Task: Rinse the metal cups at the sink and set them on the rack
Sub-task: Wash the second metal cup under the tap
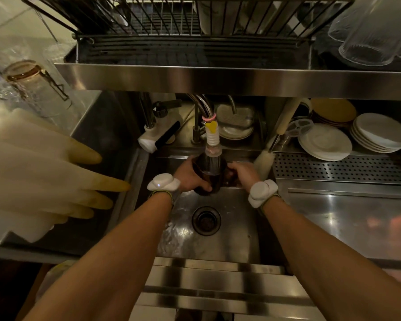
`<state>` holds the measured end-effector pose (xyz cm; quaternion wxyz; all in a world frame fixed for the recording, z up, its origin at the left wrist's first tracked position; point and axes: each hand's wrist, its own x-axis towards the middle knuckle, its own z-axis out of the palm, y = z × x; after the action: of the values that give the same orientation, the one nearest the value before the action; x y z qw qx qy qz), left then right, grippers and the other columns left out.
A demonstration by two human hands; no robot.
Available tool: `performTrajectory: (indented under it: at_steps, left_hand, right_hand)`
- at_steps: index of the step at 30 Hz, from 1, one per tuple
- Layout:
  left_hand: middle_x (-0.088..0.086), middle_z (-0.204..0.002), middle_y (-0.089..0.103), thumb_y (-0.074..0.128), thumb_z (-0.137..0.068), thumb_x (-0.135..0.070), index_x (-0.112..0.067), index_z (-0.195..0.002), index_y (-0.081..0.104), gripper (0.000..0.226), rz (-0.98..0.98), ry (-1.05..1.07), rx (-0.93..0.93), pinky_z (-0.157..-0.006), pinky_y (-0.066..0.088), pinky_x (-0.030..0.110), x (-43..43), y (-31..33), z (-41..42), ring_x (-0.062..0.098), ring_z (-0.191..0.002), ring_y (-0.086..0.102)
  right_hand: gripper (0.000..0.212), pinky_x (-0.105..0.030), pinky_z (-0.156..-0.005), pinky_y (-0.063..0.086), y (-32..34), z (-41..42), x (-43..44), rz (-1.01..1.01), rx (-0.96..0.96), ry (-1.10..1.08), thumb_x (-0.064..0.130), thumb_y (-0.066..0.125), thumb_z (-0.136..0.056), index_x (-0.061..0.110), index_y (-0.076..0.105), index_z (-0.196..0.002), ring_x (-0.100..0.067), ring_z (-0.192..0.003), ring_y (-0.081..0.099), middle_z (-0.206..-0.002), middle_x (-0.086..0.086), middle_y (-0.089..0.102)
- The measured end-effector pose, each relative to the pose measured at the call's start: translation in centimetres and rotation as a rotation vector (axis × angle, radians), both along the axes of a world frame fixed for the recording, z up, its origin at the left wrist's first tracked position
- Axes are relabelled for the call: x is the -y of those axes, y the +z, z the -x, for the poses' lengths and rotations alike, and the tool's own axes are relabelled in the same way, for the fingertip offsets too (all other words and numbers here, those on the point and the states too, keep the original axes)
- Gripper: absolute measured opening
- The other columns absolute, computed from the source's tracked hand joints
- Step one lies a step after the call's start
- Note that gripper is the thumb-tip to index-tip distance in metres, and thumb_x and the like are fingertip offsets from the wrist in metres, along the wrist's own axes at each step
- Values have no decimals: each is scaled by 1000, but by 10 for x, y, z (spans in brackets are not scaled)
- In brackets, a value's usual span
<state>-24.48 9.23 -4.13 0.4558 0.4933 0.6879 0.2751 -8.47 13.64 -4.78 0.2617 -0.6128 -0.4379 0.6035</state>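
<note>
A dark metal cup [210, 171] is held over the steel sink [218, 237], right under the tap's ribbed white nozzle [213, 136]. My left hand [190, 176] wraps the cup's left side and bottom. My right hand [242, 173] grips its right side, where the handle seems to be. Whether water is running I cannot tell. The wire dish rack [185, 22] sits on the steel shelf above the sink, its front part bare.
Pale rubber gloves [39, 172] hang at the left, close to my left arm. Stacked white plates [354, 137] and a bottle brush [264, 163] lie right of the sink. Clear glasses [370, 38] stand top right, a glass jar [30, 79] upper left. The drain [206, 220] is below the cup.
</note>
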Motion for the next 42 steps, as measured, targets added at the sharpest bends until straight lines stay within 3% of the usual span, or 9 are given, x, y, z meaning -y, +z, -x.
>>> performTrajectory:
  at_steps: [3, 7, 11, 13, 16, 22, 27, 39, 42]
  left_hand:
    - [8, -123, 62, 84, -51, 10, -7, -133, 47, 91, 20, -25, 1, -90, 54, 40, 2, 1, 2, 24, -111, 60]
    - [12, -125, 62, 79, -58, 16, -6, -136, 43, 89, 63, -50, -21, -79, 57, 33, 4, -3, 3, 26, -110, 62]
    - [7, -145, 47, 84, -66, -16, -14, -147, 31, 97, 86, -2, -242, -109, 38, 35, 7, -7, 5, 26, -134, 45]
    - [6, -146, 48, 84, -66, -30, -15, -147, 32, 97, 115, 39, -246, -111, 39, 35, 7, -8, 9, 24, -133, 46]
    - [3, -134, 60, 82, -68, -38, -16, -134, 53, 76, 141, 58, -277, -104, 46, 33, 10, -5, 18, 22, -122, 57]
    - [8, -139, 54, 75, -78, -37, -11, -136, 51, 68, 191, 32, -351, -107, 41, 32, 13, 1, 21, 25, -129, 51]
    - [9, -132, 60, 71, -83, -28, -8, -124, 61, 47, 190, 41, -355, -100, 42, 29, 13, 4, 21, 26, -123, 55]
    - [9, -135, 58, 64, -85, -19, -11, -128, 59, 45, 202, 45, -367, -106, 44, 33, 10, 11, 15, 27, -123, 56]
    - [10, -113, 65, 64, -83, -15, -13, -101, 70, 20, 182, 35, -372, -97, 49, 33, 10, 17, 13, 27, -110, 62]
  right_hand:
    - [30, -27, -57, 39, 4, -3, 5, 62, 29, 41, 18, 50, -91, 11, 55, -62, -17, -56, 48, -61, -5, 52]
    - [32, -34, -66, 44, 4, -4, 14, 105, 10, 163, 29, 50, -89, 9, 58, -65, -20, -55, 48, -64, -8, 52]
    - [36, -29, -59, 44, -2, 1, 22, 3, 100, 185, 35, 64, -86, 12, 56, -60, -19, -56, 50, -57, -4, 52]
    - [39, -28, -56, 41, -6, 1, 22, -24, 90, 111, 32, 63, -87, 12, 53, -55, -17, -52, 47, -49, -1, 50]
    - [41, -26, -54, 35, -6, 4, 24, -86, 127, 81, 29, 59, -89, 14, 50, -52, -15, -50, 44, -49, 0, 48]
    - [39, -27, -57, 35, -6, 9, 25, -83, 115, 67, 28, 59, -88, 14, 50, -53, -16, -53, 44, -55, -2, 49]
    - [38, -27, -58, 40, -3, 3, 21, -64, 143, 75, 28, 57, -89, 15, 49, -54, -17, -57, 49, -58, -3, 50]
    - [40, -26, -56, 35, -3, 2, 20, -118, 191, 138, 33, 58, -90, 17, 52, -55, -13, -55, 47, -57, 1, 50]
    - [45, -23, -51, 32, -1, -1, 20, -233, 404, 317, 36, 56, -92, 12, 51, -55, -12, -54, 45, -57, -1, 49]
